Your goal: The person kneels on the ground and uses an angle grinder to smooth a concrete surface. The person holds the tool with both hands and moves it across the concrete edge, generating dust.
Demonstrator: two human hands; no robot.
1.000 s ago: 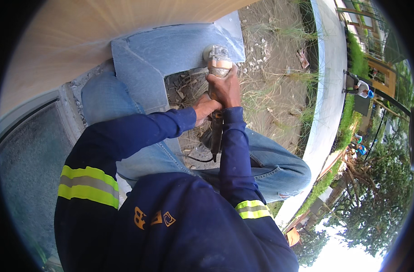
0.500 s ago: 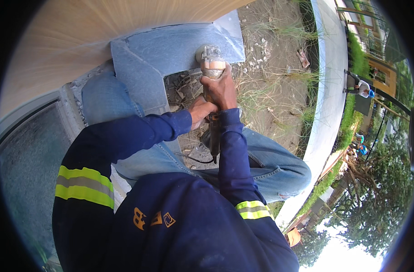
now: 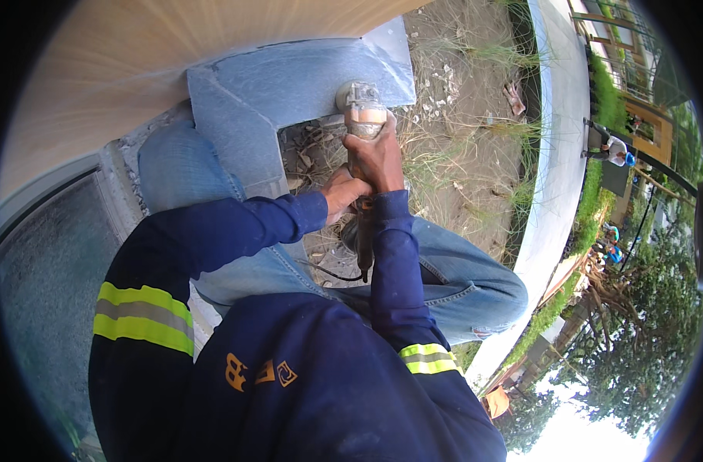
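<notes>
An angle grinder [image 3: 364, 115], dusty with an orange band, lies with its disc end on the grey-blue stone slab [image 3: 290, 81], close to the slab's lower right edge. Wrapped round the grinder's body just behind the head is my right hand [image 3: 378, 158]. My left hand [image 3: 344, 192] is closed on the rear of the same tool, its fingers partly hidden behind it. A black cord [image 3: 336, 274] runs from the tool's tail toward my knees. The disc is mostly covered by the grinder's head.
A beige panel [image 3: 174, 54] rises along the slab's far left side. Beyond the slab's right end is dirt with dry grass and stone chips [image 3: 459, 154]. A concrete curb [image 3: 555, 154] curves down the right, with a person [image 3: 615, 150] in a blue helmet further off.
The grinder and both hands have shifted very slightly right and nearer to me along the slab. The grip of both hands is the same.
</notes>
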